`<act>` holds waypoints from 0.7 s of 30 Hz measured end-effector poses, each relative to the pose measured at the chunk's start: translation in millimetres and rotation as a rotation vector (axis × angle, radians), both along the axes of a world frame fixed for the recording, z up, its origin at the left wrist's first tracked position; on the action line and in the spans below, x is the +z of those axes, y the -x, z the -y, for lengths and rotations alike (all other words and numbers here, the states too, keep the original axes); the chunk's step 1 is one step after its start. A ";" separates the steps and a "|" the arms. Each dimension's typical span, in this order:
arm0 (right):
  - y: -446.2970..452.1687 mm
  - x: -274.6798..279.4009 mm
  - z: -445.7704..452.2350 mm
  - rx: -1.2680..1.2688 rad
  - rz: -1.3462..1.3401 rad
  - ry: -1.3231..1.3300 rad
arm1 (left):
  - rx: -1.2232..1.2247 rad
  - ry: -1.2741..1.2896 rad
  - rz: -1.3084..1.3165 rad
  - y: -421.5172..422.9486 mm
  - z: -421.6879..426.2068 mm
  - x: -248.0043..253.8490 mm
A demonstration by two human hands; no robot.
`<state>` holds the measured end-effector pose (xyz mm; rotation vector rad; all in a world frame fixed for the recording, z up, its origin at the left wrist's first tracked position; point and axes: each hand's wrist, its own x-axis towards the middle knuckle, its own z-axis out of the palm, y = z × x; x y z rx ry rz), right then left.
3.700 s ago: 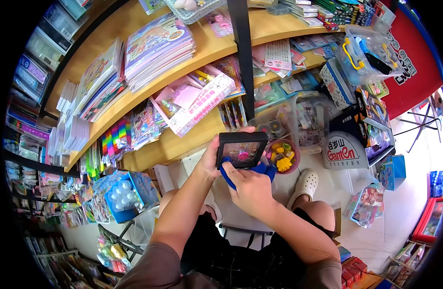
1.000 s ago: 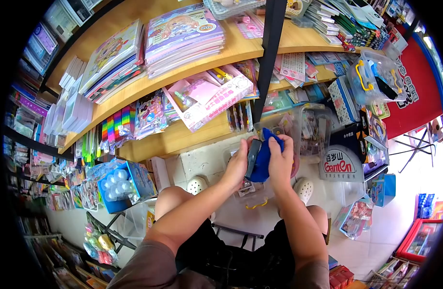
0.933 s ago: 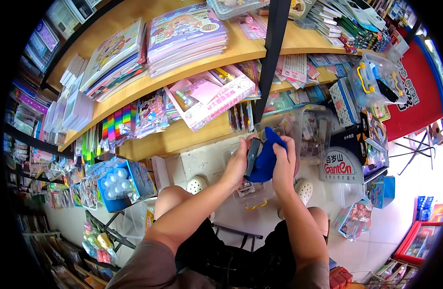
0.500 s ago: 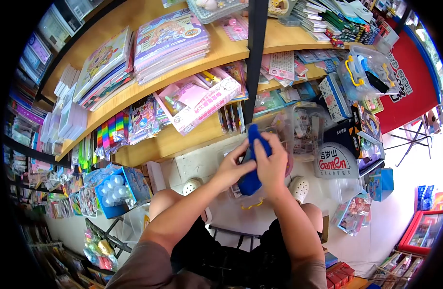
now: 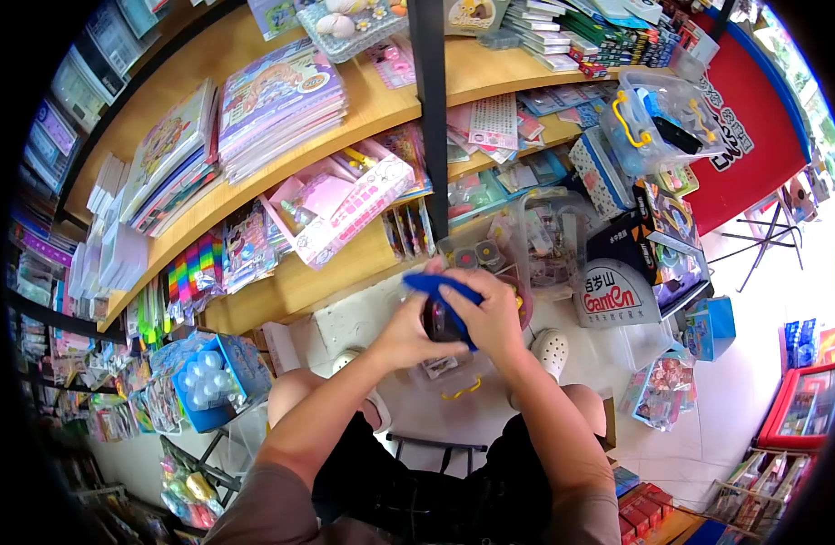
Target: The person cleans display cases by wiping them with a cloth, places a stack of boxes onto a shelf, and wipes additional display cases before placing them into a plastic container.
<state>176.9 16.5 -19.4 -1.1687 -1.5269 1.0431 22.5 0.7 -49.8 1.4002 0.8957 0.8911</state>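
Note:
Both hands meet over the floor in front of my knees. My left hand point(image 5: 410, 334) is closed around a dark, shiny object point(image 5: 443, 323), mostly hidden by fingers and cloth, so its kind is unclear. A blue cloth point(image 5: 428, 283) drapes over that object, with my right hand point(image 5: 492, 316) closed on it and pressing it there. Under the hands, partly covered by them, is a clear plastic box with a yellow handle point(image 5: 463, 391). Just beyond, a clear container point(image 5: 481, 257) holds dark round items.
Wooden shelves point(image 5: 363, 109) with stacked books point(image 5: 276, 104) and a pink box point(image 5: 354, 213) run across the front. A clear bin point(image 5: 553, 241) and a Ganten carton point(image 5: 617, 295) stand to the right. A blue box point(image 5: 216, 381) is at the left.
The cloth has shifted from hanging upright between my hands to lying folded over the dark object, which now shows. My view has turned slightly, moving the surroundings left.

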 end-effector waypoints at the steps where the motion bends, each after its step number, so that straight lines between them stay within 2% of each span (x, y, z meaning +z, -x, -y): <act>1: 0.2 3.8 -4.8 -0.107 0.016 -0.027 | -0.047 0.035 0.016 -2.7 3.2 3.6; 2: -2.7 -7.1 -11.3 -0.154 0.038 -0.019 | -0.018 0.024 0.027 -4.5 8.6 -16.7; 3: -6.4 -18.4 -17.7 -0.199 0.059 -0.009 | -0.038 0.103 0.124 -8.7 12.7 -8.7; 5: -14.2 -19.4 -24.2 -0.265 0.172 0.091 | -0.125 0.087 0.093 -8.5 14.3 12.3; 8: -16.1 -33.7 -28.4 -0.316 0.074 0.132 | -0.149 0.086 0.248 0.8 5.3 19.5; 9: -15.3 -28.0 -29.0 -0.325 0.012 0.150 | -0.133 0.161 0.314 8.2 3.9 18.4; 11: -13.1 -12.1 -26.2 -0.295 -0.168 0.257 | -0.046 0.474 0.607 14.5 5.1 21.1; 12: -15.0 -14.4 -27.8 -0.280 -0.221 0.266 | -0.102 0.583 0.818 18.7 4.4 18.9; 15: -14.7 -13.0 -27.1 -0.219 -0.350 0.392 | -0.132 0.718 1.073 23.5 -1.9 26.3; 17: -8.1 -15.2 -26.1 -0.140 -0.356 0.422 | 0.143 0.778 0.876 25.4 -2.3 6.0; 18: 1.1 -18.3 -22.0 -0.147 -0.097 0.268 | 0.276 0.805 0.772 25.0 -2.8 -1.4; 19: 8.7 -23.2 -15.2 -0.020 0.069 0.289 | 0.325 0.788 0.771 24.0 -3.4 -2.2; 21: 28.1 -33.7 -4.1 -0.048 0.044 -0.034 | 0.426 0.756 0.762 24.3 -5.6 -3.6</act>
